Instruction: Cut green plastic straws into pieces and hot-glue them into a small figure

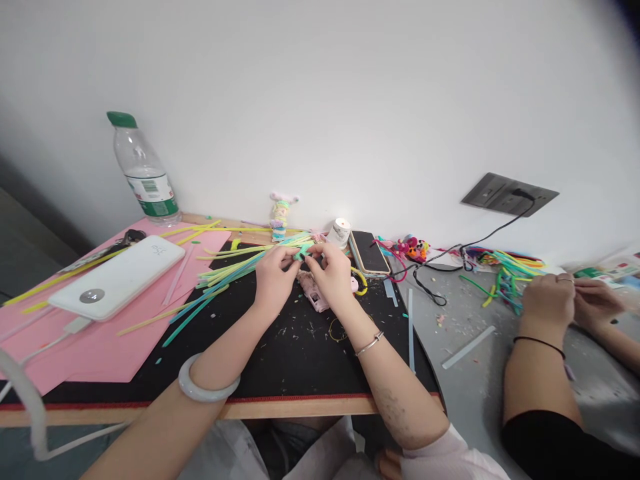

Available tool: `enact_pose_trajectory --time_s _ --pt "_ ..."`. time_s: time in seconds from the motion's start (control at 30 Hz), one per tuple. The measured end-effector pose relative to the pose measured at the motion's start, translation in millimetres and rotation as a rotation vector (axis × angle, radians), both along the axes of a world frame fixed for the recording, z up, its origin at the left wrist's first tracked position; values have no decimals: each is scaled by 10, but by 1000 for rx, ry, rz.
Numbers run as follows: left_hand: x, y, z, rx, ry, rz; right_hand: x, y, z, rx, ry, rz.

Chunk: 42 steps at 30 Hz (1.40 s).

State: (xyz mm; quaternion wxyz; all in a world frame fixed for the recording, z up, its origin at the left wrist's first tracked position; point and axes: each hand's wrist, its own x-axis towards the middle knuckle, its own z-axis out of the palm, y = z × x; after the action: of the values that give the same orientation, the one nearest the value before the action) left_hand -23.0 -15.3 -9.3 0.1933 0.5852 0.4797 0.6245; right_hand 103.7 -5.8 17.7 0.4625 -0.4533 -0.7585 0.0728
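Observation:
Between the fingertips of my two hands is a small green fuzzy piece (301, 253), which looks like bent pipe cleaner. My left hand (274, 275) pinches it from the left, and my right hand (330, 272) from the right; the fingers cover part of it. Just below them a pale pink object (316, 293) lies on the black mat (300, 360), half hidden by my right hand, its kind unclear. Beside my left hand spreads a bundle of yellow, blue and green pipe cleaners (225, 270). A small fuzzy figure (280, 217) stands behind, by the wall.
On the left are a white power bank (120, 277), pink sheets (150, 347) and a plastic bottle (147, 177). A paper cup (340, 232) and a phone (369, 253) sit behind my right hand. At right, another person's hands (547, 300) work near a cable (450, 250) and translucent sticks (467, 347).

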Motion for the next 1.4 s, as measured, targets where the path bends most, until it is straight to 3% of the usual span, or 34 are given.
enact_pose_trajectory --time_s 0.57,0.93,1.1,1.27,1.4 --pt "-3 -22 26 59 65 41 -43 -27 -9 104 90 30" --pt "-8 -32 42 94 94 37 -20 -7 50 -68 226 57" --pt "-23 -2 20 69 17 40 20 27 58 -160 222 75" --pt "4 5 12 -3 -121 -71 72 93 42 -251 367 70" --pt "28 0 18 -91 -198 -188 117 155 12 -422 494 225"
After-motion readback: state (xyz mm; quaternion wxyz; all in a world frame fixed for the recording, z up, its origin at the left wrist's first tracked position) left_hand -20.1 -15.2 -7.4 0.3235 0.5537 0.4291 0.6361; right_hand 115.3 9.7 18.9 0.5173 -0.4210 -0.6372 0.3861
